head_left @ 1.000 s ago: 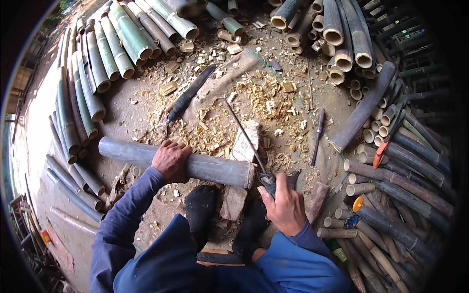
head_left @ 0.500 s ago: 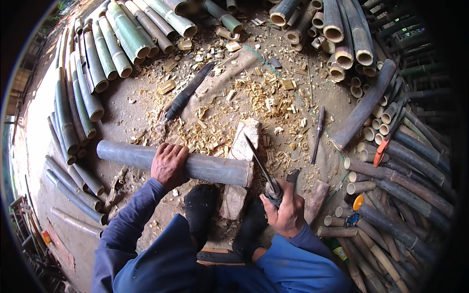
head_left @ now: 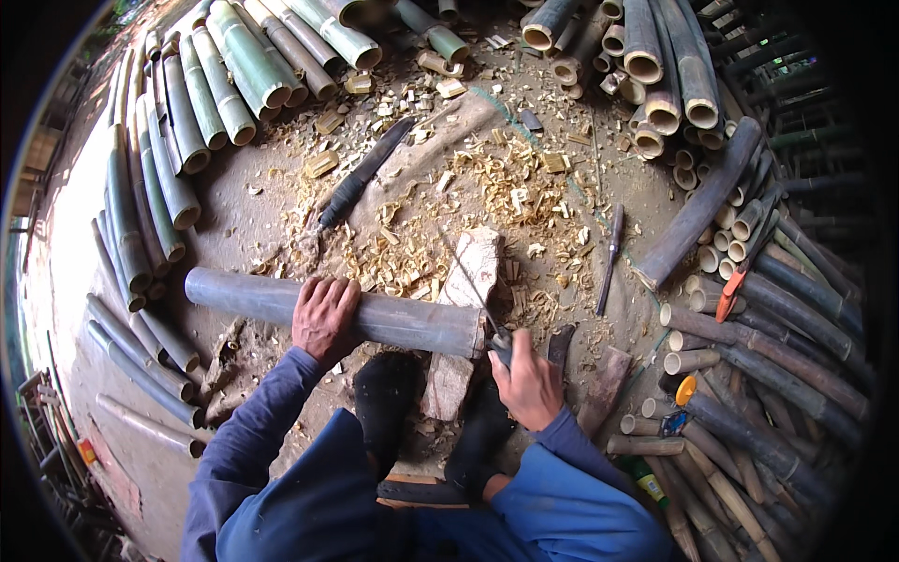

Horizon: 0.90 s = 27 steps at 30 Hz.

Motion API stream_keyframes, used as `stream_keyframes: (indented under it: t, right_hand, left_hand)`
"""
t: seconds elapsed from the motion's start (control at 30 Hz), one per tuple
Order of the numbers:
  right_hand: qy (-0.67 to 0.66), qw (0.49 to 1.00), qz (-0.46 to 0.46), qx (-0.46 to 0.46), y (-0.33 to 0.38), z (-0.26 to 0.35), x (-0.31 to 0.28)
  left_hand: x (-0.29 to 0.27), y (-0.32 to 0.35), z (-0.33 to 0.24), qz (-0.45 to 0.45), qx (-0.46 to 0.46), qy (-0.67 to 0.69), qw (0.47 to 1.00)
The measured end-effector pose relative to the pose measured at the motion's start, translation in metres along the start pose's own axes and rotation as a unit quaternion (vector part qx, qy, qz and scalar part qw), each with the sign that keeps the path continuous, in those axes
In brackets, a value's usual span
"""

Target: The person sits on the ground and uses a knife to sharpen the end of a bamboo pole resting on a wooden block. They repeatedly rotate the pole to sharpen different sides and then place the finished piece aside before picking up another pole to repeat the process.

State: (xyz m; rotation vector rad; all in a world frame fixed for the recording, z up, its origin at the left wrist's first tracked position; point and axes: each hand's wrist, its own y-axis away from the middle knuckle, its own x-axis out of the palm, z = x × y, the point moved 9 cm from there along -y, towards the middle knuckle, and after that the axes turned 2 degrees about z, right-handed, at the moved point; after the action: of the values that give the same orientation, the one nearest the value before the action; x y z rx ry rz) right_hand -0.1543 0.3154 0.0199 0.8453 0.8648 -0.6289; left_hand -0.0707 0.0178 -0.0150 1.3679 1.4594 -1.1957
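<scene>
A dark grey bamboo pole (head_left: 412, 324) lies crosswise in front of me, its right end resting over a pale wooden block (head_left: 476, 262). My left hand (head_left: 326, 318) is closed over the middle of the pole from above. In my right hand (head_left: 530, 382) is the dark handle of a knife (head_left: 474, 289); its long, thin blade shows nearly edge-on, pointing away and to the left past the pole's cut right end. The blade is beside that end; whether it touches the rim I cannot tell.
Yellowish shavings (head_left: 520, 187) and chips litter the ground. A large dark-handled knife (head_left: 365, 173) lies beyond the pole, a slim dark tool (head_left: 611, 258) to the right. Bamboo poles (head_left: 225, 84) are stacked around, some at right (head_left: 777, 347) with an orange-handled tool (head_left: 731, 296).
My right hand has moved a little to the left and away from me, bringing the knife closer to the pole's right end. My left hand and the pole have barely moved.
</scene>
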Motion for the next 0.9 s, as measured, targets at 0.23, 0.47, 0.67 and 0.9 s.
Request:
stream_keyframes:
  t: [0.23,0.47,0.67,0.9]
  right_hand:
    - [-0.142,0.985,-0.069,-0.073,0.016,0.045,-0.053]
    - [0.012,0.997,0.042,0.057,0.0,-0.019,0.018]
    - [-0.171,0.976,-0.104,-0.084,0.017,0.049,-0.064]
    - [-0.052,0.998,0.034,0.03,-0.013,-0.015,0.015]
  left_hand:
    - [0.009,0.016,0.012,-0.003,-0.012,-0.025,1.0]
    - [0.01,0.009,0.008,-0.017,0.002,-0.033,0.999]
    - [-0.002,0.016,0.004,-0.049,-0.022,-0.045,0.998]
    - [-0.006,0.005,0.001,-0.09,-0.016,-0.068,0.994]
